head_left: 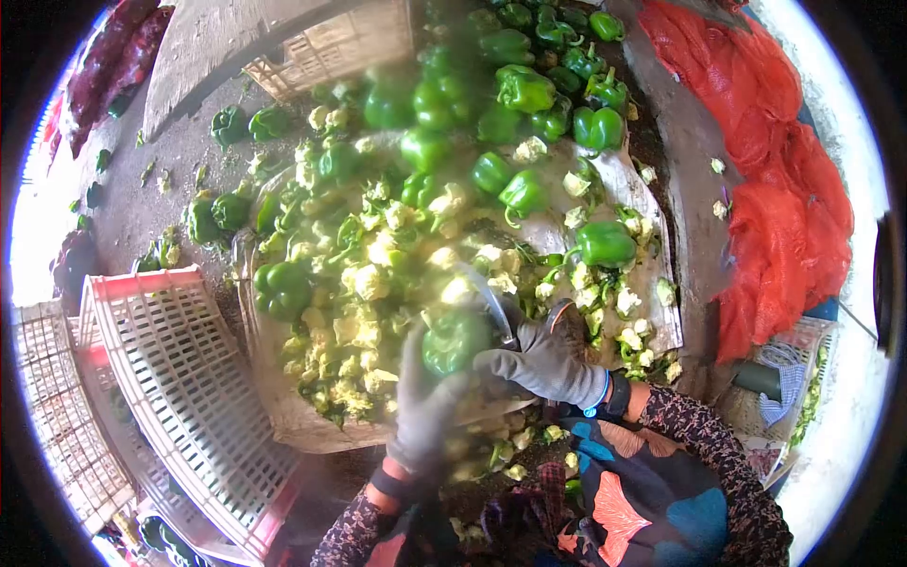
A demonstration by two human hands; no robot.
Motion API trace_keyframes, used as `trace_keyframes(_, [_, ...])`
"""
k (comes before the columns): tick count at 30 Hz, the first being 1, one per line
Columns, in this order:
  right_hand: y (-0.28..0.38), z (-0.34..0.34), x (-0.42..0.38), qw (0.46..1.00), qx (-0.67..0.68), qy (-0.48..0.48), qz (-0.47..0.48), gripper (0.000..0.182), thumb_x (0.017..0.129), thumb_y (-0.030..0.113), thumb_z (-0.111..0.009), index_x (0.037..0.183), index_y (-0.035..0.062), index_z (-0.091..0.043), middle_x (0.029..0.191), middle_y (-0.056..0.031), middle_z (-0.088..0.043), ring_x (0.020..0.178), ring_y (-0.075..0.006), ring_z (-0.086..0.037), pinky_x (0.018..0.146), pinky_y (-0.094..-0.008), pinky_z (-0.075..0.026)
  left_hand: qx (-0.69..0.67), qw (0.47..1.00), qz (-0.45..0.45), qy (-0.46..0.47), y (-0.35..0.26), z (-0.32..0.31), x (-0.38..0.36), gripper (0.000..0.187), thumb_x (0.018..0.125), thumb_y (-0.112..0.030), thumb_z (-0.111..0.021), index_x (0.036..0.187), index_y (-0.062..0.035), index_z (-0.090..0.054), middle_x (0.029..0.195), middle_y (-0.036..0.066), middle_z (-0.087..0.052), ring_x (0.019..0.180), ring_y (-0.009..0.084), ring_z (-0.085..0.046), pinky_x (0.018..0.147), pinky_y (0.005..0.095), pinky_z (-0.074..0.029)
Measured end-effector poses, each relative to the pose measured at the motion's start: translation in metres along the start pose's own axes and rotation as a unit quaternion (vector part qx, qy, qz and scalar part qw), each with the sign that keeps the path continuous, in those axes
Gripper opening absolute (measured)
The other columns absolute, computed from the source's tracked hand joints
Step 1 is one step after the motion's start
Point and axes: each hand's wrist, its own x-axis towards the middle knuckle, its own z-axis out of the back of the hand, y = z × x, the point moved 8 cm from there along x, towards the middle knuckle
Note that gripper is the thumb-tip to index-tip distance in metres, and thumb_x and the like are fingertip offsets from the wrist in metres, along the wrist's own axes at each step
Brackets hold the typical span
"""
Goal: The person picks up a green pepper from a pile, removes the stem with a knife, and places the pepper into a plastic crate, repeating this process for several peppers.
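My left hand (422,404), in a grey glove, is closed around a green bell pepper (450,344) in front of me. Motion and haze blur this hand and the pepper. Close beside it, my gloved right hand (557,367) grips a knife (493,304) with a thin curved blade pointing up and away. An orange-edged dark part shows above the right fingers. Pale pepper cores (364,281) with seeds and green stems lie heaped around both hands. Another whole pepper (605,244) rests beyond my right hand, and one more pepper (282,290) sits to the left.
Many green peppers (524,90) are piled at the far side on a pale sheet (652,203). White plastic crates (179,369) with pink rims stand at the left. Red mesh sacking (765,236) runs along the right. A wooden board (213,47) leans at the back left.
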Motion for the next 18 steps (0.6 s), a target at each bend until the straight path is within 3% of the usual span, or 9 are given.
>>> trace_keyframes(2, [0.004,0.003,0.002,0.983,-0.181,0.023,0.011,0.07,0.095,0.036,-0.074,0.15,0.0056,-0.045,0.14,-0.0127,-0.059,0.133,-0.0227,-0.053,0.113,-0.0358,-0.04,0.004,0.999,-0.027,-0.021,0.008,0.007,0.002,0.084,0.086,-0.008,-0.078,0.154,-0.0017,-0.03,0.138,0.011,-0.051,0.111,0.019,-0.059,0.09,0.0292,-0.054])
trace_keyframes(3, [0.027,0.001,0.003,0.926,-0.354,0.006,0.133,0.052,0.1,0.03,-0.068,0.142,0.0047,-0.052,0.133,-0.0174,-0.064,0.127,-0.0293,-0.061,0.107,-0.0366,-0.047,0.049,0.995,-0.069,-0.061,0.0,0.014,0.002,0.079,0.087,-0.009,-0.077,0.152,-0.0003,-0.033,0.137,0.011,-0.052,0.11,0.0182,-0.06,0.09,0.0294,-0.054])
trace_keyframes(4, [0.031,0.001,0.001,0.926,-0.353,0.011,0.134,0.052,0.1,0.03,-0.068,0.142,0.0047,-0.052,0.133,-0.0174,-0.064,0.127,-0.0293,-0.061,0.107,-0.0366,-0.047,0.095,0.984,-0.11,-0.103,-0.011,0.019,0.001,0.075,0.089,-0.009,-0.076,0.15,0.0012,-0.035,0.136,0.011,-0.053,0.108,0.0175,-0.061,0.091,0.0296,-0.054])
trace_keyframes(5, [0.037,0.003,-0.002,0.932,-0.338,-0.006,0.128,0.042,0.102,0.027,-0.065,0.136,0.0042,-0.056,0.126,-0.0178,-0.067,0.119,-0.031,-0.065,0.102,-0.037,-0.051,0.001,0.987,-0.109,-0.119,-0.016,0.022,0.001,0.066,0.091,-0.006,-0.073,0.147,0.0027,-0.039,0.133,0.011,-0.055,0.105,0.0183,-0.062,0.093,0.0303,-0.054])
trace_keyframes(7, [0.043,-0.003,-0.008,0.931,-0.348,0.016,0.109,0.021,0.104,0.017,-0.057,0.118,0.0034,-0.065,0.108,-0.0156,-0.074,0.099,-0.0308,-0.074,0.086,-0.0378,-0.059,0.023,0.98,-0.133,-0.146,-0.033,0.025,0.003,0.064,0.092,-0.005,-0.073,0.147,0.002,-0.039,0.129,0.01,-0.058,0.107,0.0184,-0.062,0.094,0.0314,-0.054])
trace_keyframes(8, [0.047,-0.014,-0.01,0.912,-0.361,0.036,0.193,0.018,0.102,0.016,-0.06,0.113,0.0029,-0.066,0.105,-0.0181,-0.073,0.093,-0.0348,-0.074,0.081,-0.0407,-0.06,0.039,0.981,-0.129,-0.14,-0.039,0.024,0.003,0.064,0.092,-0.005,-0.073,0.147,0.0017,-0.04,0.128,0.01,-0.059,0.108,0.0181,-0.062,0.094,0.0313,-0.054])
trace_keyframes(13, [0.041,-0.022,-0.013,0.873,-0.462,0.019,0.156,0.021,0.099,0.014,-0.061,0.115,0.002,-0.063,0.091,-0.0209,-0.07,0.081,-0.0396,-0.07,0.07,-0.0448,-0.058,-0.002,0.983,-0.149,-0.107,-0.038,0.015,0.001,0.061,0.091,-0.007,-0.076,0.143,-0.0001,-0.046,0.125,0.008,-0.061,0.109,0.0167,-0.062,0.093,0.0313,-0.054])
trace_keyframes(16, [0.025,-0.023,-0.02,0.894,-0.433,0.046,0.105,0.022,0.099,0.013,-0.06,0.119,0.0024,-0.061,0.087,-0.021,-0.069,0.077,-0.0392,-0.07,0.066,-0.0451,-0.056,0.037,0.98,-0.149,-0.125,-0.028,0.023,-0.005,0.056,0.092,-0.012,-0.075,0.141,-0.0005,-0.05,0.123,0.007,-0.062,0.106,0.0165,-0.063,0.09,0.0318,-0.055])
trace_keyframes(18, [0.029,-0.029,-0.032,0.849,-0.503,0.044,0.155,0.024,0.099,0.013,-0.06,0.121,0.0031,-0.06,0.086,-0.0211,-0.069,0.077,-0.0387,-0.07,0.066,-0.0439,-0.056,-0.035,0.987,-0.096,-0.123,-0.017,0.025,-0.007,0.063,0.094,-0.025,-0.076,0.146,-0.0039,-0.048,0.134,0.009,-0.061,0.119,0.021,-0.061,0.104,0.0396,-0.05])
